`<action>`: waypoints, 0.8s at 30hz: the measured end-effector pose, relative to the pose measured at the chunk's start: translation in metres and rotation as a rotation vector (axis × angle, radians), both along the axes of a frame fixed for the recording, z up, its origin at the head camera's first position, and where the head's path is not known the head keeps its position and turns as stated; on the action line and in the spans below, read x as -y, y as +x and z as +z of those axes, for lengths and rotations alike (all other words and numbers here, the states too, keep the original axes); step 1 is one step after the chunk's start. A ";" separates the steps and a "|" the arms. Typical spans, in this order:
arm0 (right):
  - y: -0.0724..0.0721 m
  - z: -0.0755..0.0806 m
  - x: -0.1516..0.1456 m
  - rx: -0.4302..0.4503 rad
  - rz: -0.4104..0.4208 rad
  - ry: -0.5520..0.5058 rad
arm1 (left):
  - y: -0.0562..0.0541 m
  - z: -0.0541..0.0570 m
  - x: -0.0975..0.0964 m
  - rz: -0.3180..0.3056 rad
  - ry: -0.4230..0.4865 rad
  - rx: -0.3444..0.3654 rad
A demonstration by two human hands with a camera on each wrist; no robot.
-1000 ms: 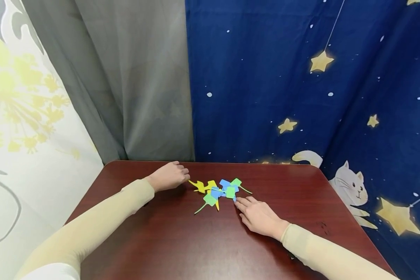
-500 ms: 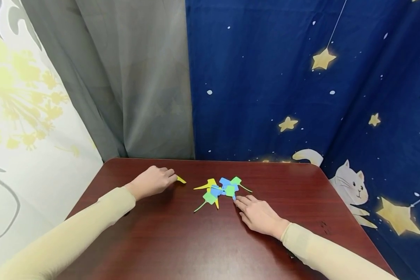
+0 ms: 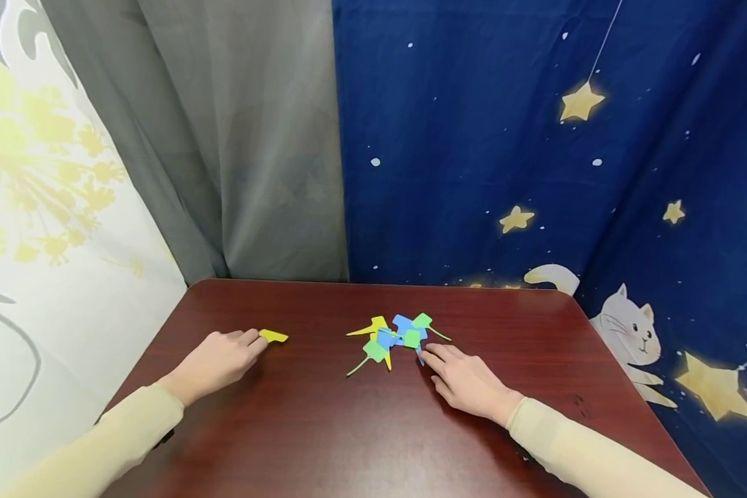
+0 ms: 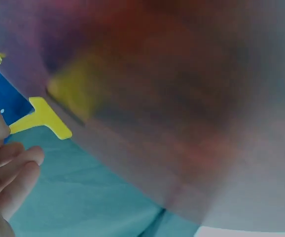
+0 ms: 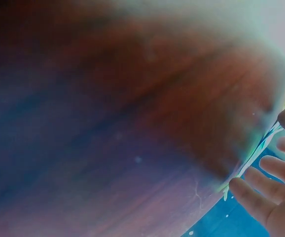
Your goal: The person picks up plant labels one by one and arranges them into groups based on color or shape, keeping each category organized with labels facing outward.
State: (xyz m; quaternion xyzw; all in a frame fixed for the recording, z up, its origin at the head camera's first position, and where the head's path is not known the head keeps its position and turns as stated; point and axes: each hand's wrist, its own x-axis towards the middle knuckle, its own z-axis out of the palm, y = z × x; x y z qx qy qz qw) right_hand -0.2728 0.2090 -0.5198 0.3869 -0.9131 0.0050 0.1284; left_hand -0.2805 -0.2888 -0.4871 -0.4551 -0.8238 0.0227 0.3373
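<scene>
My left hand (image 3: pixel 216 361) is over the left part of the table and pinches a yellow T-shaped plant label (image 3: pixel 274 336). In the left wrist view the label (image 4: pixel 46 117) is held by its narrow stem, with the crossbar pointing away from the fingers. A small pile lies mid-table: yellow T-shaped labels (image 3: pixel 378 323), blue tags (image 3: pixel 403 322) and green tags with thin tails (image 3: pixel 375 351), partly overlapping. Just right of the pile rests my right hand (image 3: pixel 469 380), fingers extended, its fingertips by a blue stem (image 3: pixel 420 355); whether they touch it is unclear.
The dark red wooden table (image 3: pixel 348 429) has rounded far corners. A grey curtain (image 3: pixel 274 138) and a blue star-patterned curtain (image 3: pixel 460 138) hang behind its far edge. Dark marks (image 3: pixel 580 405) show on the tabletop at the right.
My left hand has drawn a yellow plant label out of the pile's left side and carried it left and nearer to me. The right hand has stayed almost in place.
</scene>
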 end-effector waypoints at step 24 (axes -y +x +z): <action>-0.002 0.003 0.006 -0.011 0.020 -0.002 | 0.045 -0.029 0.000 0.292 0.018 0.215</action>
